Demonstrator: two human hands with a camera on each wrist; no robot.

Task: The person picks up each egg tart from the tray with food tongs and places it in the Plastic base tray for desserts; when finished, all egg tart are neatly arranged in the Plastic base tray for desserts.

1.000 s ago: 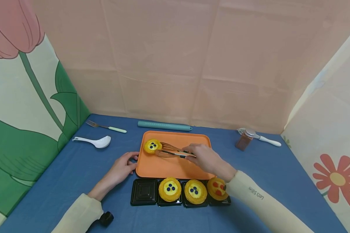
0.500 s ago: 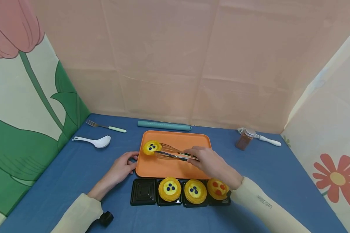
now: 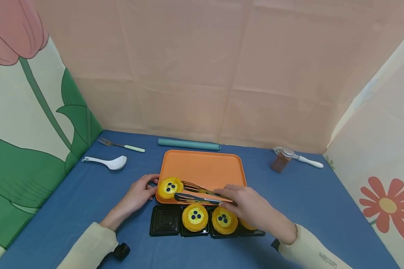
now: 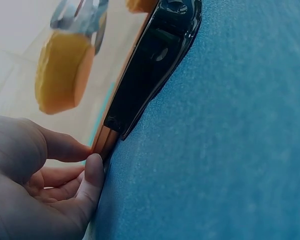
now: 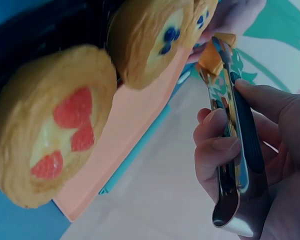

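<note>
My right hand (image 3: 254, 209) grips metal tongs (image 3: 202, 200), its fingers curled round both arms. Between the tongs' slotted ends is a yellow tart (image 3: 170, 187) topped with dark blue berries. In the left wrist view this tart (image 4: 65, 75) hangs raised off the orange tray (image 3: 202, 168); in the head view it overlaps the tray's near left corner. My left hand (image 3: 138, 193) pinches the tray's left edge between thumb and finger. Nearer me lies a black sectioned container (image 3: 165, 220) with tarts in it; the red-topped tart (image 5: 55, 130) is partly hidden by my right hand in the head view.
Behind the tray lies a teal rolling pin (image 3: 188, 144). A fork (image 3: 132, 148) and a white ladle (image 3: 114, 163) are at the left. At the right, a brown jar (image 3: 281, 161) stands by a whisk (image 3: 310, 161). Patterned cloth walls enclose the table.
The tart in the tongs has come up off the tray and toward me, to the near left corner. My right hand has moved nearer and slightly right; the left hand keeps its place.
</note>
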